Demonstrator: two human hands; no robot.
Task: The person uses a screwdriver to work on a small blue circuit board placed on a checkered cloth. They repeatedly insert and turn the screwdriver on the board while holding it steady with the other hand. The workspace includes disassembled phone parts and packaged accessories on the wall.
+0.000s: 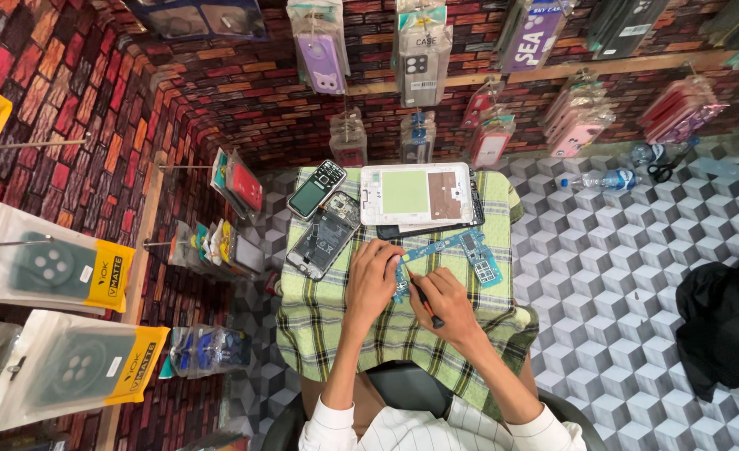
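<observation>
The blue circuit board [461, 255] lay flat on the green checked cloth [344, 330], just in front of the white tablet shell [415, 194]. The left hand [372, 280] was spread over the board's near end, fingers curled down and pressing it to the cloth. The right hand [446, 305] was closed in a pen grip around a thin dark tool [424, 299], its tip at the board's edge beside the left fingers; it looked like a small screwdriver, though the view was too small to be sure.

That board would handle light, thin and stiff, but brittle: it looked like something to grip by its bare edges, never by the chips or flat cables, and it might skate on the cloth unless pinned. 2 opened phones [327, 221] sat to the left, well clear of both hands.
</observation>
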